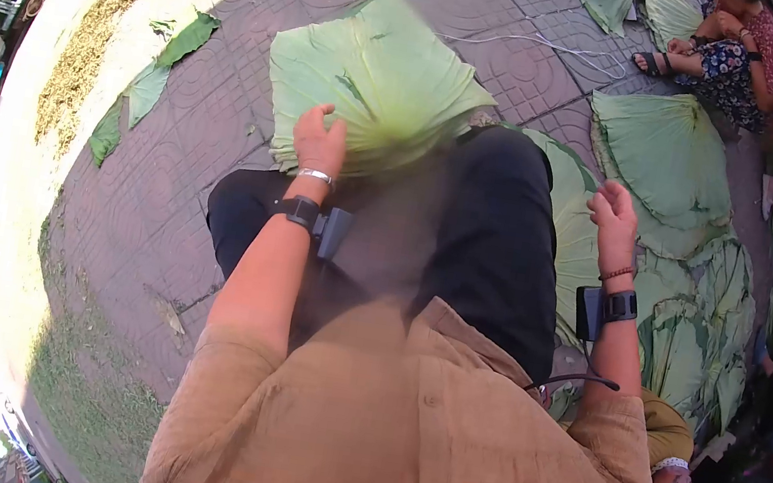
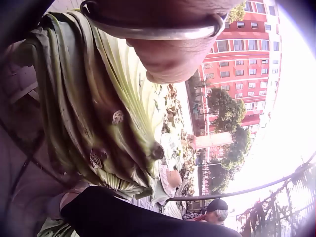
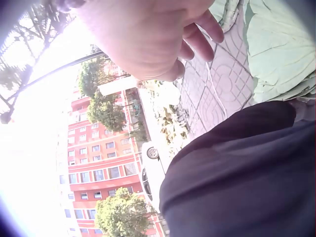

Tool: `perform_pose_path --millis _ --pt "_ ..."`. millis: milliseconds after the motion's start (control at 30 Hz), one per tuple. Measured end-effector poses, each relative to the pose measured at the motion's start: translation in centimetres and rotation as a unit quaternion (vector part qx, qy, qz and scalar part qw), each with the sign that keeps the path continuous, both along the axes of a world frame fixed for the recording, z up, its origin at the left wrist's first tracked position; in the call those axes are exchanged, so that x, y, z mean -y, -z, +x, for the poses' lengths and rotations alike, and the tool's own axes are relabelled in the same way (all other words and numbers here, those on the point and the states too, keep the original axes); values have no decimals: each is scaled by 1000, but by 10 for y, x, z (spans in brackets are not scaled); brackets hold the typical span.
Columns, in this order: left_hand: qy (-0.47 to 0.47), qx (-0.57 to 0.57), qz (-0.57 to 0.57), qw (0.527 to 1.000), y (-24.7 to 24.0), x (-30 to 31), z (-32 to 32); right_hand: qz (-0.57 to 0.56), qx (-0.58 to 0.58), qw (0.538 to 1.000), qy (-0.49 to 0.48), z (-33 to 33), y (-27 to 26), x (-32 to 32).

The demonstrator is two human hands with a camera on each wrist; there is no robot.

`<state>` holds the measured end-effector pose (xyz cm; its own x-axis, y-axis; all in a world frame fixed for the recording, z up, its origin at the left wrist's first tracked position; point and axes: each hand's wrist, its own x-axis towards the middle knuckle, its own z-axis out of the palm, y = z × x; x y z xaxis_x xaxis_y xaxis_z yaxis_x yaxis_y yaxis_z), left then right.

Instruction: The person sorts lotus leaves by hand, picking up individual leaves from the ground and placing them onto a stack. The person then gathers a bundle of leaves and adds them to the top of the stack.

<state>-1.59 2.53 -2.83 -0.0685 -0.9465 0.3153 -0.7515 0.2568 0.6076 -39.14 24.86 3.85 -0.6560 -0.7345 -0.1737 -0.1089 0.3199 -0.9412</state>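
Observation:
A thick stack of large pale green lotus leaves [image 1: 380, 81] lies in front of my knees. The left wrist view shows the folded edges of these leaves [image 2: 133, 84] and their cut stem ends [image 2: 117, 117]. My left hand [image 1: 321, 144] is at the near left edge of the stack, overlapping it in the head view, with its fingers loosely bent. My right hand [image 1: 616, 226] is held up beyond my right knee, above more spread leaves [image 1: 566, 208]. Its fingers [image 3: 200, 42] are relaxed and hold nothing.
More flat leaves [image 1: 664, 153] lie in heaps to the right. At upper right a seated person [image 1: 748, 66] is near a thin white cord [image 1: 537, 39]. Torn leaves [image 1: 144, 90] lie on the paving [image 1: 152, 206] at left, beside dried plant bits [image 1: 95, 48].

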Motion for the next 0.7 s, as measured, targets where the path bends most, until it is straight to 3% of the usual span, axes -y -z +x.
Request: perform_pose_path --millis 33,133,267,400,467,567,633,700 --pt "-22 -2 6 1000 1 -1 4 -15 -5 1000 -17 13 -27 12" --pt "-83 -37 44 995 7 -2 14 -110 119 985 -54 59 -90 50" --pt "-121 -177 178 960 2 3 24 -83 312 928 -188 128 -108 93" --pt "-124 -364 258 886 -2 9 28 84 318 911 -250 183 -60 132" --pt "-115 -417 283 856 -5 11 29 125 379 884 -245 202 -40 143" --pt "-106 -499 306 804 -11 12 29 145 449 856 -212 210 -2 160" --pt "-111 -518 313 789 -16 12 28 30 267 856 -441 172 79 164" --pt "-98 -536 331 770 -20 11 28 25 295 865 -406 174 81 170"
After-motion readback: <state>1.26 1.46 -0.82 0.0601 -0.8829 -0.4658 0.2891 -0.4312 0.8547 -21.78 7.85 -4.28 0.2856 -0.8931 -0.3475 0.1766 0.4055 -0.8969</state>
